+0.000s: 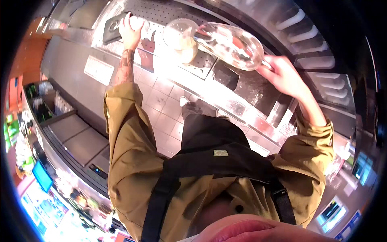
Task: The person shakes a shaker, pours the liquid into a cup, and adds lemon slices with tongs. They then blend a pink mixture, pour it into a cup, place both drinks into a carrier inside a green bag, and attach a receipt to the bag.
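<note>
My right hand point(282, 76) grips the handle of a large clear scoop point(231, 46), which is tilted over the counter with its mouth towards a clear round container point(180, 32). Inside the scoop some reddish and pale patches show, possibly seen through it. Just below the round container lies a pale yellowish mass point(186, 50), blurred by glare. At the far left of the counter, my left hand point(131, 34) has its thumb and fingers around a white rounded object point(140, 24), washed out by light. Beside that hand sits a dark flat box-like item point(112, 28).
A perforated metal surface point(161, 10) runs along the counter's back. Right of centre is a dark rectangular opening point(225, 76) in the worktop. Several pale curved shapes point(304, 34) line the far right. Behind me to the left stand dark bins point(48, 101) and a lit screen point(42, 176).
</note>
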Demonstrator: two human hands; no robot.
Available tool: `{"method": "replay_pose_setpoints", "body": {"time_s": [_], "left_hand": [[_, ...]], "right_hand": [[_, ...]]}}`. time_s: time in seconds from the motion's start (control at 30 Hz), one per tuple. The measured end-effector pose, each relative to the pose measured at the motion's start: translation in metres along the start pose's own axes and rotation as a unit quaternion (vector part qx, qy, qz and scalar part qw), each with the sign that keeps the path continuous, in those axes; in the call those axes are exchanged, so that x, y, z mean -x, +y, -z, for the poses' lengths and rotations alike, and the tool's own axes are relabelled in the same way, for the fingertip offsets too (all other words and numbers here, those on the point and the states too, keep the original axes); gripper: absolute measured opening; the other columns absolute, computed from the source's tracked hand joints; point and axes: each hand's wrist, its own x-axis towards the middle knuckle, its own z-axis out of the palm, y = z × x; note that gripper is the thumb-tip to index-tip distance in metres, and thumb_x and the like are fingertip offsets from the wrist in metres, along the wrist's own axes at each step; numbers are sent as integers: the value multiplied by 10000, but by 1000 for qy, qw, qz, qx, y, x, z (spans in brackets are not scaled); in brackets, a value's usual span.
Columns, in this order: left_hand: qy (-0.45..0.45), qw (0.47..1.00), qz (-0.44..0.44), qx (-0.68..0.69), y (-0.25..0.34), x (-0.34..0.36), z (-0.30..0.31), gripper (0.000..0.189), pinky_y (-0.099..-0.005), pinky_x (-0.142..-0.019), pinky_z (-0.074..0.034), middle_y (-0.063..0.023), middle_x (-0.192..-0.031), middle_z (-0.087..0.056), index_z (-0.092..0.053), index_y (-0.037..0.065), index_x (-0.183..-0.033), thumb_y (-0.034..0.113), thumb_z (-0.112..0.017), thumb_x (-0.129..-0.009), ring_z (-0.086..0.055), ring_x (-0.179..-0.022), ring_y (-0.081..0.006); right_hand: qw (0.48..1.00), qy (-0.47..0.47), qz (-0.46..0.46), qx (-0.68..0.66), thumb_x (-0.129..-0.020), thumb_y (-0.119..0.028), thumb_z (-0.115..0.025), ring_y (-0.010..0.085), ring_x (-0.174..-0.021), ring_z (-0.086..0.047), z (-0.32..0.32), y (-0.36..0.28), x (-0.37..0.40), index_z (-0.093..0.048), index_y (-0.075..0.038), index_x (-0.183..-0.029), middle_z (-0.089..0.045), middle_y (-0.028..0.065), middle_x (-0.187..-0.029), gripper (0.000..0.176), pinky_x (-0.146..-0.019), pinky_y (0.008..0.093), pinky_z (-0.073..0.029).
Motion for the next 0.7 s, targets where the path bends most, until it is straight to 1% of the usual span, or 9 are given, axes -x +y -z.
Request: {"method": "replay_pose_setpoints", "body": {"time_s": [0.07,0.17,0.23,0.3,0.33,0.4,0.57,0.63,0.7], "left_hand": [[-3,997,-27,-71,-10,-3,-27,781,-482,-995,-399,-328,-1270,-490,-449,112,-1362,401,-794,-724,-471,-1198,-456],[-81,994,35,60,-41,-21,-33,706,-426,-954,-442,-268,-1196,-573,-451,82,-1346,329,-772,-768,-544,-1130,-407],[-42,988,87,118,-21,-7,-19,599,-370,-992,-413,-188,-1221,-589,-488,48,-1314,303,-730,-830,-532,-1178,-356],[63,930,202,299,12,5,-2,458,-367,-1014,-379,-177,-1219,-547,-519,40,-1263,247,-670,-883,-493,-1163,-348],[68,921,206,323,27,5,16,396,-369,-1027,-358,-171,-1219,-517,-515,30,-1256,196,-617,-911,-471,-1162,-326],[35,967,88,235,60,3,62,314,-373,-1011,-373,-172,-1221,-481,-468,6,-1244,106,-517,-950,-462,-1154,-277],[28,865,-68,496,205,-13,116,432,-341,-781,-534,-211,-1155,-506,-199,54,-1222,-21,-498,-920,-599,-957,-276],[0,914,-202,351,225,-12,105,471,-387,-809,-507,-201,-1088,-541,-364,-22,-1177,8,-668,-819,-610,-935,-305],[-43,920,-197,335,236,3,87,455,-377,-755,-508,-209,-1070,-551,-425,-16,-1129,66,-724,-795,-610,-897,-334]], "right_hand": [[998,21,-35,-42,-874,-154,-601,111,-522,-437,-21,22,26,-603,16,-885,-455,70,-563,170,-521,304,-386],[984,121,-86,-94,-864,-126,-606,79,-518,-423,-64,38,44,-656,-12,-997,-475,91,-561,182,-520,287,-402],[967,109,-214,-81,-862,-139,-618,148,-507,-531,-85,35,68,-668,-11,-970,-534,149,-591,175,-545,317,-433],[951,99,-287,60,-810,-273,-682,422,-783,-638,-130,84,77,-685,-3,-942,-639,260,-789,301,-685,445,-509],[944,75,-310,84,-808,-281,-674,416,-791,-642,-150,101,66,-683,4,-884,-638,258,-802,294,-704,442,-511],[941,35,-318,112,-794,-300,-671,390,-761,-656,-192,137,40,-674,30,-800,-645,247,-781,330,-717,429,-523],[895,-102,-411,-138,-743,-292,-652,279,-657,-704,-207,137,-39,-659,69,-674,-646,180,-625,367,-627,371,-565],[889,-22,-404,-215,-772,-284,-679,243,-582,-668,-196,109,-46,-623,71,-652,-630,150,-630,379,-488,387,-539],[933,156,-320,-56,-790,-284,-695,206,-650,-670,-221,102,-55,-641,46,-858,-651,133,-689,342,-600,375,-567]]}}
